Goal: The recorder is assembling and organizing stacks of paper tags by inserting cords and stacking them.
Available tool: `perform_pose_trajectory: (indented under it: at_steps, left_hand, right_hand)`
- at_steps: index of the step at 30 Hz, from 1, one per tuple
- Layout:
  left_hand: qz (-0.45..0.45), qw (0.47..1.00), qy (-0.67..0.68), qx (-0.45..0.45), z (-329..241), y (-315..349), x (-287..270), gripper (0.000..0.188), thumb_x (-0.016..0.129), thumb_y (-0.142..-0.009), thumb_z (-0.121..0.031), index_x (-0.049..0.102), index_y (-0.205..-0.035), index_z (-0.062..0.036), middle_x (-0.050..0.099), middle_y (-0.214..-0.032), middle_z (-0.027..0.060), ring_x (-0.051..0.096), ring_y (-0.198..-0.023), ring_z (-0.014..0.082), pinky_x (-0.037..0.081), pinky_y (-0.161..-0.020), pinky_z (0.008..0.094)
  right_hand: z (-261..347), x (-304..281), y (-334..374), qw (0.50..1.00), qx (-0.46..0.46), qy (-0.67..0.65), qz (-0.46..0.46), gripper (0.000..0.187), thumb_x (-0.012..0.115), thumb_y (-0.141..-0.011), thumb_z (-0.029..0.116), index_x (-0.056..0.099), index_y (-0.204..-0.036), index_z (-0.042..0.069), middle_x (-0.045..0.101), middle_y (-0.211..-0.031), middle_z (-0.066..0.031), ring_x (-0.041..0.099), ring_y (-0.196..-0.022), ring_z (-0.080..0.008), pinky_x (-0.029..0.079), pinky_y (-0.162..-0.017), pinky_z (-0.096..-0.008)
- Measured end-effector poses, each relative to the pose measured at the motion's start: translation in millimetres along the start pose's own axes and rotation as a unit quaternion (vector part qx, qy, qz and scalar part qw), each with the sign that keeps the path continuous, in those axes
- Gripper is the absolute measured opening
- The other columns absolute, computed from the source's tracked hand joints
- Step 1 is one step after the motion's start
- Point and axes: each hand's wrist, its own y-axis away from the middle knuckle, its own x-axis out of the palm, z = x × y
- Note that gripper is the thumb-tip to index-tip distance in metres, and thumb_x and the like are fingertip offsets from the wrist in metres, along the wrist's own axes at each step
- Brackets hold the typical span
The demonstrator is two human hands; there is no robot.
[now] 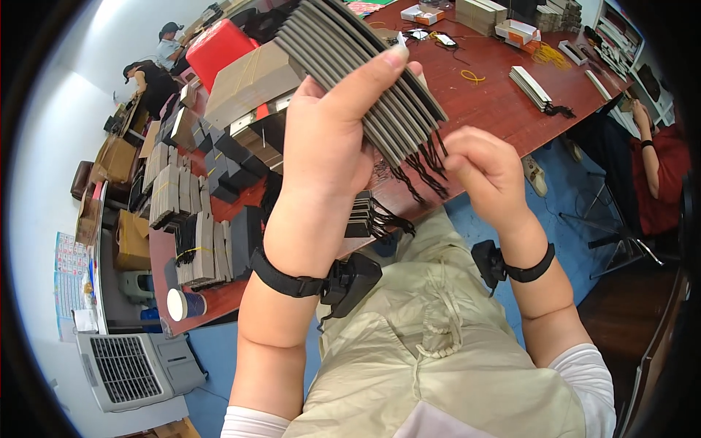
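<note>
My left hand (328,124) grips a thick stack of flat grey strips (365,80), tilted above the table edge, with the thumb across its upper face. Black cords (422,171) hang in a bunch from the stack's lower end. At those cords is my right hand (485,171), its fingers curled and closed, the fingertips meeting a cord at the bunch's right side. Below the held stack, another batch of strips with black cords (361,217) lies at the table's near edge, partly hidden by my left forearm.
The red table (475,95) bears bundled grey stacks (171,193) and dark boxes (230,171) on the left. A paper cup (186,305) stands at the near left corner. White strips with cords (531,87) lie toward the right. A person in red (663,179) sits at the right.
</note>
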Motion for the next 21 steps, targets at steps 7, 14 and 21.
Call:
perform_pose_trajectory:
  at_steps: [7, 14, 21]
  left_hand:
    - [-0.017, 1.0, -0.006, 0.014, -4, -5, -11, 0.028, 0.068, -0.087, -0.009, 0.06, -0.11, 0.004, 0.068, -0.103, 0.0156, 0.068, -0.101, 0.0267, 0.06, -0.08, 0.0398]
    - [0.002, 1.0, -0.007, -0.015, 13, 4, 11, 0.025, 0.072, -0.084, -0.007, 0.063, -0.104, 0.0039, 0.069, -0.096, 0.0123, 0.07, -0.093, 0.0224, 0.061, -0.071, 0.0342]
    - [-0.024, 0.999, 0.006, -0.03, -1, 26, 8, 0.026, 0.07, -0.087, -0.011, 0.063, -0.107, 0.0037, 0.068, -0.104, 0.0139, 0.067, -0.1, 0.0211, 0.058, -0.078, 0.0318]
  right_hand:
    - [-14, -37, 28, 0.969, 0.126, 0.015, 0.21, 0.014, 0.067, -0.085, 0.013, 0.066, -0.083, -0.001, 0.064, -0.076, -0.0108, 0.061, -0.07, -0.0267, 0.048, -0.065, -0.0332]
    - [16, -10, 3, 0.982, 0.052, -0.143, -0.111, 0.078, 0.081, -0.077, 0.018, 0.039, -0.141, 0.003, 0.058, -0.12, -0.0157, 0.058, -0.114, -0.0256, 0.047, -0.096, -0.0367]
    - [17, 53, -3, 0.977, 0.016, -0.188, -0.103, 0.098, 0.09, -0.063, 0.016, 0.033, -0.14, -0.001, 0.049, -0.128, -0.0188, 0.056, -0.112, -0.0287, 0.049, -0.092, -0.037]
